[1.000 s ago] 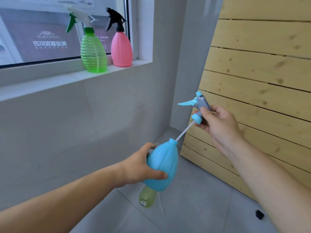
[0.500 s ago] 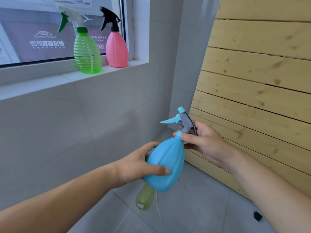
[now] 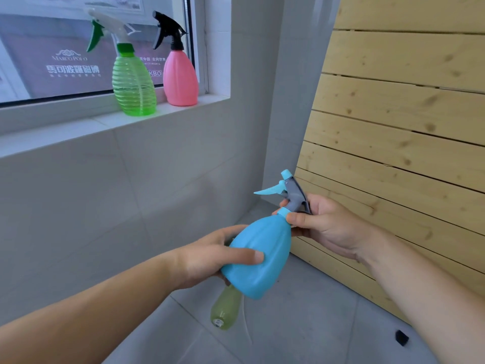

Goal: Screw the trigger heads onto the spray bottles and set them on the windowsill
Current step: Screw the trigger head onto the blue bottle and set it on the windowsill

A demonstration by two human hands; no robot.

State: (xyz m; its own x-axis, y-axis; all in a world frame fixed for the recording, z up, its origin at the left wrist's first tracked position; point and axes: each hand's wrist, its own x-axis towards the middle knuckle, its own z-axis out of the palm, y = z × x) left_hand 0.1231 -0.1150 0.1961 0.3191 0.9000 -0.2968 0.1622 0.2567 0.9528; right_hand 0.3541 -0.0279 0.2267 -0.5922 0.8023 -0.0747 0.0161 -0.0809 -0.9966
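The right hand [image 3: 328, 227] grips the blue-and-grey trigger head [image 3: 291, 193] at its base, thumb laid across the collar and fingers curled behind it; the head sits on the neck of the blue spray bottle [image 3: 259, 261], its lever pointing left; how far the collar is threaded on cannot be told from this angle. The left hand [image 3: 210, 258] grasps the bottle's body from the left, thumb across the front; the bottle is held tilted in the air, neck up and to the right, above the grey tiled floor [image 3: 301, 324]. Below it, partly hidden, lies what looks like a yellow-green bottle [image 3: 225, 308]; a small black piece [image 3: 401, 337] sits on the floor to the right; a slatted wooden panel [image 3: 406, 114] leans behind the right hand. Up on the windowsill [image 3: 65, 132] stand a green spray bottle [image 3: 133, 85] and a pink spray bottle [image 3: 180, 80], side by side, both upright with heads fitted.
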